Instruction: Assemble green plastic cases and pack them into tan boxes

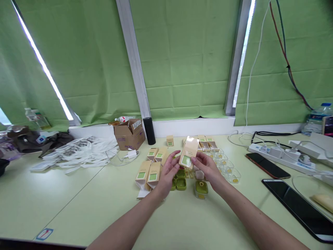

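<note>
A tan cardboard box (189,149) with a green square window and a raised flap is held up over the middle of the table. My right hand (208,168) grips its lower right side between thumb and fingers. At its left edge, my left hand (168,173) has thumb and fingers apart; whether they touch the box I cannot tell. Below the hands lie green square lids (181,184) and a small clear container with a green lid (201,189). Clear containers (229,170) stand right of the right hand. Similar tan boxes (154,172) stand left of the left hand.
A brown carton (129,134) and a black cylinder (149,131) stand at the back. White strips (80,152) are heaped on the left. Two phones (267,165), a power strip (282,158) and cables lie on the right.
</note>
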A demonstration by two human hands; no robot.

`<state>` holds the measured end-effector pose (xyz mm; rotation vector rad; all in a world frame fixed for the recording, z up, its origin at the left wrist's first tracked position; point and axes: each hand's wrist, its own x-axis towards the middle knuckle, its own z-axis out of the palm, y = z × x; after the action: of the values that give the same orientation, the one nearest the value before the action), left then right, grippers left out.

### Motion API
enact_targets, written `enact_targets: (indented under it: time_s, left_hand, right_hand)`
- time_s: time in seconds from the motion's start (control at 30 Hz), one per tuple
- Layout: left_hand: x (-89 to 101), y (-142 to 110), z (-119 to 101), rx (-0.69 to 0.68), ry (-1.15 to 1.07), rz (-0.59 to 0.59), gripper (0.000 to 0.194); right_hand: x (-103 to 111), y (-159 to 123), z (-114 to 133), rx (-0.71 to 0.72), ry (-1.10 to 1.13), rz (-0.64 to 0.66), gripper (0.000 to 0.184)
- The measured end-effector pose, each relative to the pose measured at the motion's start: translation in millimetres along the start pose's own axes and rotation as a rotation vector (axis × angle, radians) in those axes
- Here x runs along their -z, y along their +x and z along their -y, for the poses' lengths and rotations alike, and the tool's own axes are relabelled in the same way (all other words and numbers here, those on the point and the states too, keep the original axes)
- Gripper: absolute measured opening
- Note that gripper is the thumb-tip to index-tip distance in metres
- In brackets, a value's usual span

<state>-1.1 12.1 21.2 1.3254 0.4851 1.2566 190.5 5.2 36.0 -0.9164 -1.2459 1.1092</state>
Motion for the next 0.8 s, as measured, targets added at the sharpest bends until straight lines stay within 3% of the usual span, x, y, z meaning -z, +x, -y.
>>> enact_targets:
  time_s: [0.3,0.8]
  left_hand:
    - [-2.8,-2.5,9.6,-0.046,0.074,0.04,0.061]
    - [-2.7,-4.4,12.8,-0.059,0.107,0.026,0.06]
  right_hand:
    - [-0.6,2.9,-23.6,0.081,-0.111,-0.047,0.071]
    - [-1.9,-4.1,-20.3,0.189,-0.27,-0.066,0.052]
